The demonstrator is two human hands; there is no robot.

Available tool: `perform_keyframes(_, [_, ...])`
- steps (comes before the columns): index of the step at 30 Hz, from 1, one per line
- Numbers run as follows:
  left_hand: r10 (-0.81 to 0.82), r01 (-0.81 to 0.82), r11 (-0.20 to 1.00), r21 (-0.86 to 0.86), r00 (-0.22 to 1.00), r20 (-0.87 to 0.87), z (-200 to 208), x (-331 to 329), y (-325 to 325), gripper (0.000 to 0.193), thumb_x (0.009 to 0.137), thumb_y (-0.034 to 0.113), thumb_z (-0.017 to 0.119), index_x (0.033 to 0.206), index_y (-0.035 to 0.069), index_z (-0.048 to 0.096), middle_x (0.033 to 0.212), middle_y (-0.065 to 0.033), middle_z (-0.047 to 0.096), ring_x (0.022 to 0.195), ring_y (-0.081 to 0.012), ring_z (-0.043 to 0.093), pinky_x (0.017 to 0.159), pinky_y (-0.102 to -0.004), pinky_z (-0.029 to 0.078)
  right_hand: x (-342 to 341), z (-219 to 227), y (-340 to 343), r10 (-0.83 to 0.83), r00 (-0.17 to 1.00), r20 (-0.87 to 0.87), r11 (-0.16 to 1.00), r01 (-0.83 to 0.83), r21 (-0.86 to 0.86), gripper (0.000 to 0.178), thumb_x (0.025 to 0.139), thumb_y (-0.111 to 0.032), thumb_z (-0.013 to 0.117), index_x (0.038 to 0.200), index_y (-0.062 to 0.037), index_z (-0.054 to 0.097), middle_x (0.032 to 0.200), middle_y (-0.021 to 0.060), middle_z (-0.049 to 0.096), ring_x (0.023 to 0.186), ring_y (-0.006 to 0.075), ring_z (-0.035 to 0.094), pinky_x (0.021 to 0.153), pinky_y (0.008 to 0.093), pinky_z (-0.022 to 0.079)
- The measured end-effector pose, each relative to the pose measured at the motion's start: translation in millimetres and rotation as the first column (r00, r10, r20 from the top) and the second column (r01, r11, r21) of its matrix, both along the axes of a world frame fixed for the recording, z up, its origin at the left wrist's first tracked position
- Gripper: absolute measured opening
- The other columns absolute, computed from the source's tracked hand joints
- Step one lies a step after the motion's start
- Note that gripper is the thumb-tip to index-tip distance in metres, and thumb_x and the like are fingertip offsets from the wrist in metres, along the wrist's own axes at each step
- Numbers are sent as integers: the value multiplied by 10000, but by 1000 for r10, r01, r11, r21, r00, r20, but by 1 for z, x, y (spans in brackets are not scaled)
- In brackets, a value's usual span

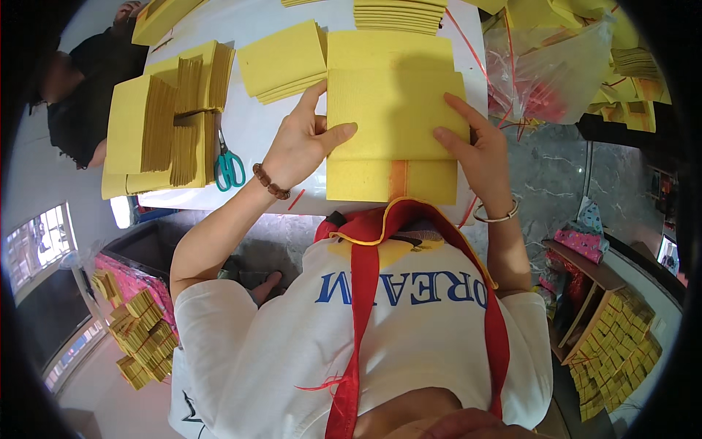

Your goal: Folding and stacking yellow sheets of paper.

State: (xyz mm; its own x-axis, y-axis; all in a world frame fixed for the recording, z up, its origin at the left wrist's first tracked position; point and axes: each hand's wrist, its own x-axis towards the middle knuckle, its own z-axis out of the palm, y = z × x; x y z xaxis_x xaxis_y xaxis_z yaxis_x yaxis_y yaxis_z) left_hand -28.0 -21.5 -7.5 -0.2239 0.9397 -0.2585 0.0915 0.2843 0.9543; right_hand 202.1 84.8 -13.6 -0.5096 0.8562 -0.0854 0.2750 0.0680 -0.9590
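A stack of yellow paper [387, 110] lies crosswise in front of me between both hands. My left hand [298, 143] grips its left edge, thumb on top and fingers behind the edge. On the opposite edge, my right hand [479, 154] has its thumb on the upper face and its fingers along the side. Beneath sits a longer yellow paper piece [358, 181] with an orange strip, showing above and below the stack. Scissors with teal handles [229, 170] rest left of my left arm, beside several folded yellow paper bundles [131, 121].
The white table [292, 194] holds a fanned yellow paper pile [281, 62] and another stack [398, 14] at the far side. A clear plastic bag [548, 66] and red strings are at the right. A person in black [95, 88] is at the far left. Tied yellow bundles [610, 351] stand at lower right.
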Motion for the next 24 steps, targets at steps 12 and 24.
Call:
perform_keyframes(12, [8,-11,1000,-27,994,-113,8,3,2,644,831,133,636,1372,59,295,539,11,491,492,-51,411,470,-228,330,-3,1,-3,-75,997,20,997,75,10,478,764,-149,681,1211,-35,555,1020,140,661,859,139,626,765,262,473])
perform_keyframes(24, [-69,183,982,53,599,-798,41,0,5,321,803,238,651,1076,81,594,710,-36,582,671,-181,538,644,-334,383,-2,0,2,-34,991,130,992,18,123,493,747,-196,690,1203,-59,563,972,154,667,816,191,648,721,294,483])
